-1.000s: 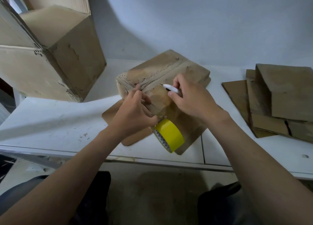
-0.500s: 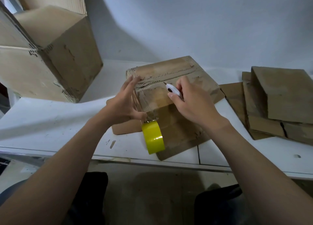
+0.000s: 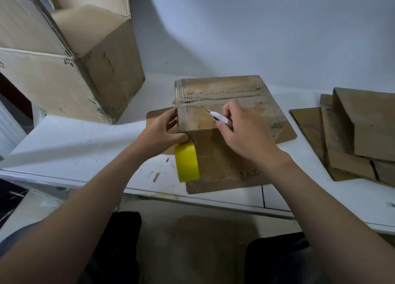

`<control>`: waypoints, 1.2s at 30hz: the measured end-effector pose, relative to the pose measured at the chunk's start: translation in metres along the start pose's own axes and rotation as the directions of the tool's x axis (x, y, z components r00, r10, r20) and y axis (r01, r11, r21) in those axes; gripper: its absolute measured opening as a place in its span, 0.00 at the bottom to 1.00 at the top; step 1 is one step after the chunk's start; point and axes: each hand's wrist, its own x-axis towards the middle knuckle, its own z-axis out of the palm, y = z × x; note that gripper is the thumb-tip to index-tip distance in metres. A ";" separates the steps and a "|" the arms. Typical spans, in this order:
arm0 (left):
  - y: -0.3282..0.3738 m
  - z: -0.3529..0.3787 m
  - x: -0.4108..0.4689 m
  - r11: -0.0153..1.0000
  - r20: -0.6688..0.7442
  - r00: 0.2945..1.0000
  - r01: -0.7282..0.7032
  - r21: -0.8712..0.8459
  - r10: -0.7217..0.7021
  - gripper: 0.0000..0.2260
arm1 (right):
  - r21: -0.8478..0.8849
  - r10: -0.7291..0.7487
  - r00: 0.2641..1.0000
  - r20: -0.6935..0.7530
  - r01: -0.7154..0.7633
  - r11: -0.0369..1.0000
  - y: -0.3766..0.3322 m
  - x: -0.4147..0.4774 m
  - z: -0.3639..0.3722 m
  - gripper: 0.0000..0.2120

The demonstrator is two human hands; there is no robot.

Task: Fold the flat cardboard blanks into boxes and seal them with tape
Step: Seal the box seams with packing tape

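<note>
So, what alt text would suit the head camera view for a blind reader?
A left hand grips a cardboard box on a white table; the right hand holds a white cutter to its top, yellow tape roll in front.

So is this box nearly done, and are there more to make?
Nearly. Two made-up boxes stand on the left. The middle box is folded, with tape on its top; the left hand holds its corner, the yellow tape roll hangs at its front, and the right hand holds a white cutter over the tape. The flat blanks on the right remain.
</note>
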 end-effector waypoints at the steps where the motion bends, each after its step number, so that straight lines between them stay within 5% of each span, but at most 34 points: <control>1: 0.002 0.003 -0.004 0.997 -0.039 0.997 0.072 0.018 -0.071 0.35 | -0.009 -0.005 1.000 -0.004 0.005 1.000 -0.001 0.000 0.000 0.08; 5: 0.009 0.019 -0.029 0.944 -0.134 0.935 0.326 -0.047 -0.330 0.24 | 0.051 -0.049 0.999 0.018 0.048 0.998 -0.004 0.001 -0.003 0.07; 10: 0.016 0.023 -0.045 0.784 -0.077 0.861 0.417 -0.459 -0.503 0.18 | 0.187 -0.157 0.986 0.050 0.145 0.972 -0.023 0.006 0.002 0.12; 16: 0.018 0.038 -0.055 0.652 0.005 0.833 0.438 -0.619 -0.554 0.19 | 0.093 -0.180 0.981 0.064 0.174 0.980 -0.026 0.013 0.016 0.10; 20: 0.015 0.050 -0.055 0.666 -0.066 0.843 0.372 -0.647 -0.535 0.16 | 0.027 -0.180 0.979 0.090 0.179 0.984 -0.024 0.016 0.018 0.10; 36: 0.018 0.046 -0.047 0.600 0.006 0.820 0.424 -0.679 -0.572 0.11 | 0.014 -0.156 0.978 0.140 0.156 0.988 -0.027 0.009 0.017 0.09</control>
